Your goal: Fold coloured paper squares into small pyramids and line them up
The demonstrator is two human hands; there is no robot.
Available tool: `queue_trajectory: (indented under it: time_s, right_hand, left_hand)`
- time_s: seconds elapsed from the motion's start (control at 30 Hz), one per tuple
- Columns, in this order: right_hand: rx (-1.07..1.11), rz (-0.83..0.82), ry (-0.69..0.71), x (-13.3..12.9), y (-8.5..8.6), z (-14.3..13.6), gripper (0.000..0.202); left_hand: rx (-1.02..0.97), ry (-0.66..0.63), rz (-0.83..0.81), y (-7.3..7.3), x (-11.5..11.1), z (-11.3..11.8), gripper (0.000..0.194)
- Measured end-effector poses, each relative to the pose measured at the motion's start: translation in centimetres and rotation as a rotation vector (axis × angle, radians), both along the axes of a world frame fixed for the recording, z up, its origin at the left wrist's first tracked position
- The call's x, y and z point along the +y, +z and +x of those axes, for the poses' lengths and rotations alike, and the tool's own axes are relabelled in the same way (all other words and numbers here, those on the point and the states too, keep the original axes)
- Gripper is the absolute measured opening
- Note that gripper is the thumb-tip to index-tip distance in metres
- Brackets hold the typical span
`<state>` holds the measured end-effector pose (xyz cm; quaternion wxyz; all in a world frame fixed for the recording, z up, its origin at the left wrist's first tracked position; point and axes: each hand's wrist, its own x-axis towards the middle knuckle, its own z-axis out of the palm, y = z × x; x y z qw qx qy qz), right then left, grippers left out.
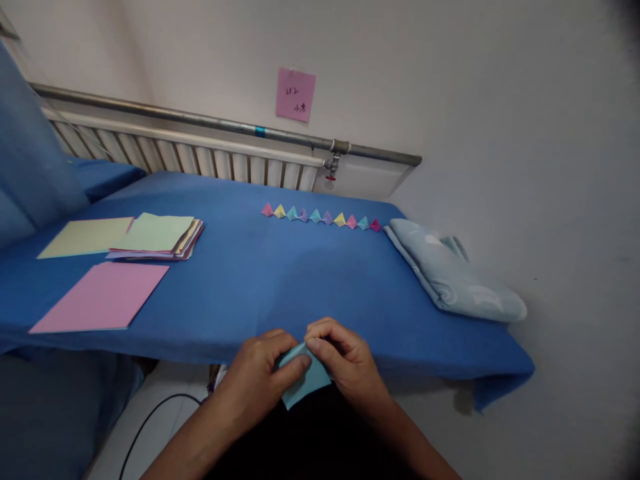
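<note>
Light-blue paper (pixel 313 381) was in both hands at the lower centre of the frame, apparently only part-folded. The left hand (pixel 265 367) gripped it, thumb flat on its face, fingers curled behind; the right hand (pixel 350 363) was nearly closed, thumb and forefinger pinching its upper edge. Ten small folded pieces (pixel 315 217), seemingly finished, made a row across the upper middle of the blue-covered worktop (pixel 225 287). Flat, unworked sheets (pixel 105 297) lay at left. Fingers hid some folds, the frame cut off the forearms, and exact creases were hard to make out.
</note>
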<state>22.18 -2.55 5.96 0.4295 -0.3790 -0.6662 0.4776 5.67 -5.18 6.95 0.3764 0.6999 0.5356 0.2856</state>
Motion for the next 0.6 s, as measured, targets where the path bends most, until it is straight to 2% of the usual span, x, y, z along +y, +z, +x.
queue_trajectory:
  time_s: [0.1,0.33,0.53,0.6]
  right_hand:
    - [-0.009,0.024,-0.005,0.00,0.03,0.05,0.006]
    - [-0.042,0.092,-0.014,-0.21,0.47,-0.25,0.005]
    - [0.039,-0.030,-0.088,0.06,0.26,0.21,0.010]
    - [0.077,-0.081,-0.121,0.12,0.19,0.42,0.010]
  left_hand:
    - [-0.014,0.006,0.012,-0.14,-0.03,-0.08,0.030]
    - [-0.015,0.011,0.062,0.00,-0.14,-0.07,0.027]
    - [-0.119,0.077,-0.012,0.03,-0.52,-0.46,0.012]
    - [-0.200,0.151,-0.026,-0.35,-0.79,-0.83,0.017]
